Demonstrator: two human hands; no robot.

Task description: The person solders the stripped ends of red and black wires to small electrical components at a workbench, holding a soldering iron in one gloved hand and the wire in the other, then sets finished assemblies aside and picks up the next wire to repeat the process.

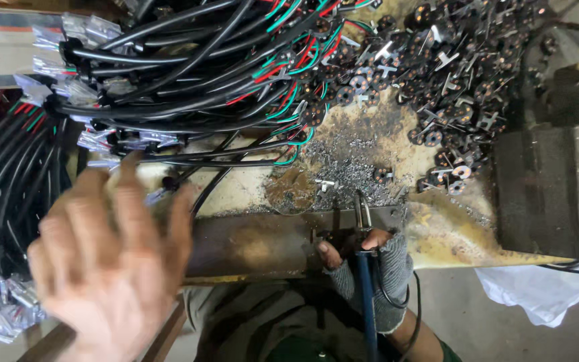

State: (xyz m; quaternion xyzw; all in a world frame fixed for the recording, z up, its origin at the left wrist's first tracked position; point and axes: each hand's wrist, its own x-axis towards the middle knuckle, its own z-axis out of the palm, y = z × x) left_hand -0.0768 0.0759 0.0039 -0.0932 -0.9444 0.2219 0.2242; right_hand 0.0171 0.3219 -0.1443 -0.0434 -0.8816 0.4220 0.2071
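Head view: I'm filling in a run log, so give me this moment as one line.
left hand: open, raised by black cables | right hand: gloved, grips blue-handled tool at bench edge | small black parts: heaped beyond

Cable bundle [189, 74] is spread over the table [249, 188], far-left to centre, w/ connector ends [68, 80] laid along its left side. More cables [8, 181] are hung off the left edge. Pile of small metal parts [450, 74] is heaped far-right; filings [343, 167] are scattered btwn pile and near edge. A block [551, 194] is set at right. Left hand [112, 261] is raised near-left, above the table edge. Right hand [370, 261] is placed at the near edge, centre, w/ a tool [364, 268] held in the fingers, tip on the edge.
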